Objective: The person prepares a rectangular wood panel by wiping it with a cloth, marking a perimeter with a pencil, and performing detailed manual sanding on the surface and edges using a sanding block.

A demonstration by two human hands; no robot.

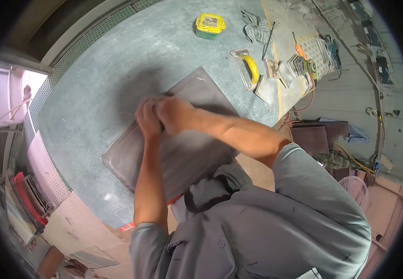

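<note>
A flat dark grey-brown panel [187, 160] lies slantwise on the worktable in front of me, its near edge close to my body. My left hand [149, 120] is over the panel's far left edge, fingers curled. Pressed close beside it is my right hand [176, 114], closed and a little blurred. Both hands work together at that edge. Whatever they grip is hidden beneath the fingers. Faint pale scuffs mark the panel's corners.
The blue-grey worktable [94, 93] carries a green tub with a yellow lid [210, 25], a striped cloth [257, 29] and a yellow-handled hand tool [249, 69]. Several small boards [267, 89] lie at the right. Dark panels [310, 139] and a fan [353, 188] stand beyond.
</note>
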